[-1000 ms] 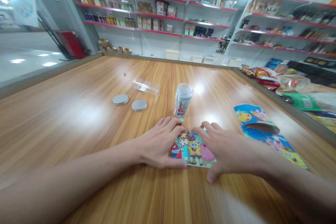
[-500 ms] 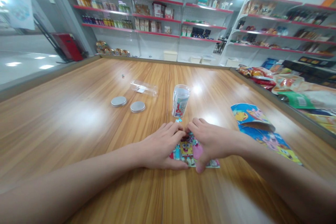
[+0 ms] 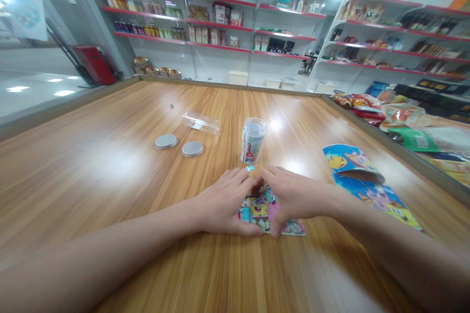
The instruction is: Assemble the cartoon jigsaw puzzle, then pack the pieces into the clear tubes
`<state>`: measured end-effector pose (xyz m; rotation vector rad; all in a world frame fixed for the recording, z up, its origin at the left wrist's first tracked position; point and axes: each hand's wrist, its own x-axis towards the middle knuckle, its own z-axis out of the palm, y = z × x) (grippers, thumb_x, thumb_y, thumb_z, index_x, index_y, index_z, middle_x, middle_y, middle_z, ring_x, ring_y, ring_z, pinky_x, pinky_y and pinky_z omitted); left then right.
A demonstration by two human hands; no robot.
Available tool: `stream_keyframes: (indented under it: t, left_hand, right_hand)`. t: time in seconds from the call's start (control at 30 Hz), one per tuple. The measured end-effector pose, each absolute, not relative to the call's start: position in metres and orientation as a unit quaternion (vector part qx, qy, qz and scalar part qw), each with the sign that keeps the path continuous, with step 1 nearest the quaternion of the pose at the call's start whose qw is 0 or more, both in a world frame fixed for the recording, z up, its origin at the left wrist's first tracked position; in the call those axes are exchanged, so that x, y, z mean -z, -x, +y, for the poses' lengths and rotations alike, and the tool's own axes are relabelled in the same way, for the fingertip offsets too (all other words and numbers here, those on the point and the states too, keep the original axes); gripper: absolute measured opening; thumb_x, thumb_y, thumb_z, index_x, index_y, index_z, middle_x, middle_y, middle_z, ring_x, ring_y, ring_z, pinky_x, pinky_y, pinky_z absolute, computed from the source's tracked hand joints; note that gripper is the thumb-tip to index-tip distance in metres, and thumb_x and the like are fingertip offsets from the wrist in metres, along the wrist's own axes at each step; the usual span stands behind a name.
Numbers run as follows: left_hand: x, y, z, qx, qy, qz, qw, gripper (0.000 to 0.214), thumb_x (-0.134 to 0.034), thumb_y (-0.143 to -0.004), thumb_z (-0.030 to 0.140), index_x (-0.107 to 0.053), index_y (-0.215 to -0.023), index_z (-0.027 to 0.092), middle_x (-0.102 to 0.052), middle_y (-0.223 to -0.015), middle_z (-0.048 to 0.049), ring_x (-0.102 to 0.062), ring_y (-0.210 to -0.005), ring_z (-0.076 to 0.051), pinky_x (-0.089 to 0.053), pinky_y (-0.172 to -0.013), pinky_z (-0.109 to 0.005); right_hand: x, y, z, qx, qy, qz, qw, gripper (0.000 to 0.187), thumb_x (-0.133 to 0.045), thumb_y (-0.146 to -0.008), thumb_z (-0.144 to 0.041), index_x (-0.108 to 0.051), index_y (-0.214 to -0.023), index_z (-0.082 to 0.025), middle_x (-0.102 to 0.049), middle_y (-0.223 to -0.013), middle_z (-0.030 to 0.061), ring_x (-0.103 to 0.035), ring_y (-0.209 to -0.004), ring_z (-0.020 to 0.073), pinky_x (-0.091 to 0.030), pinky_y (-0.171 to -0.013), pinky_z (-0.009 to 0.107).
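Note:
A colourful cartoon jigsaw puzzle [image 3: 259, 209] lies on the wooden table, partly covered by both hands. My left hand [image 3: 225, 203] grips its left side, fingers bent at the far edge and thumb along the near edge. Opposite it, my right hand [image 3: 292, 198] curls over the right part, fingertips at the far edge and thumb at the near one. The fingertips of the two hands nearly meet, and what lies under them is hidden. Just beyond, a loose light-blue puzzle piece [image 3: 250, 168] rests before an upright clear jar [image 3: 253, 141] with a cartoon print inside.
Two silver lids [image 3: 166, 141] and a clear plastic cylinder [image 3: 201, 122] lying on its side are left of the jar. A tiny object [image 3: 172, 106] is farther back. Curled blue cartoon sheets [image 3: 367, 181] lie at right. Snack bags [image 3: 414, 127] and stocked shelves [image 3: 220, 24] stand beyond the table.
My fingers have shifted slightly at the puzzle's far edge. The right thumb and the puzzle's right corner have moved a little left; the other things stay put.

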<state>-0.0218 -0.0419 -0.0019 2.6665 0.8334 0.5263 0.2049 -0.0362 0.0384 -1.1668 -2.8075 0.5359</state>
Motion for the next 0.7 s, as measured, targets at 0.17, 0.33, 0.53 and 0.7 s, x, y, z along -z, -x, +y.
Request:
stream_keyframes:
  t: [0.17,0.33,0.53,0.7]
  left_hand:
    - [0.004,0.020,-0.041,-0.207,-0.925,0.284,0.141,0.060,-0.073,-0.073,0.065,-0.058,-0.107,0.019,-0.057,-0.111,-0.0106,-0.054,-0.103,-0.029,-0.048,-0.090,-0.044]
    - [0.007,0.029,-0.050,-0.223,-0.911,0.333,0.099,0.046,-0.069,-0.080,0.056,-0.061,-0.108,0.020,-0.056,-0.116,-0.0105,-0.054,-0.109,-0.030,-0.045,-0.095,-0.048]
    - [0.008,0.040,-0.069,-0.214,-0.905,0.354,0.099,0.038,-0.064,-0.087,0.049,-0.058,-0.110,0.020,-0.055,-0.122,-0.0119,-0.051,-0.114,-0.031,-0.044,-0.098,-0.049]
    - [0.011,0.035,-0.065,-0.218,-0.905,0.346,0.114,0.026,-0.062,-0.089,0.045,-0.057,-0.094,0.020,-0.057,-0.107,-0.0093,-0.053,-0.100,-0.026,-0.048,-0.088,-0.043]
  right_hand:
    - [-0.040,-0.194,-0.041,-0.122,0.399,-0.909,0.008,0.065,-0.087,-0.060,-0.055,-0.062,-0.108,-0.019,-0.056,-0.099,0.0086,-0.057,-0.092,0.0292,-0.050,-0.075,0.040]
    - [-0.036,-0.204,-0.061,-0.053,0.430,-0.900,0.043,0.070,-0.081,-0.071,-0.055,-0.058,-0.126,-0.018,-0.056,-0.116,0.0151,-0.053,-0.110,0.0348,-0.046,-0.090,0.049]
    - [-0.014,-0.219,-0.080,-0.059,0.471,-0.873,0.111,0.056,-0.069,-0.082,-0.060,-0.060,-0.117,-0.017,-0.058,-0.111,0.0148,-0.054,-0.108,0.0324,-0.044,-0.091,0.047]
    - [0.004,-0.203,-0.074,-0.112,0.403,-0.887,0.194,0.027,-0.068,-0.089,-0.039,-0.062,-0.107,-0.019,-0.064,-0.103,0.0092,-0.059,-0.099,0.0248,-0.045,-0.087,0.038]
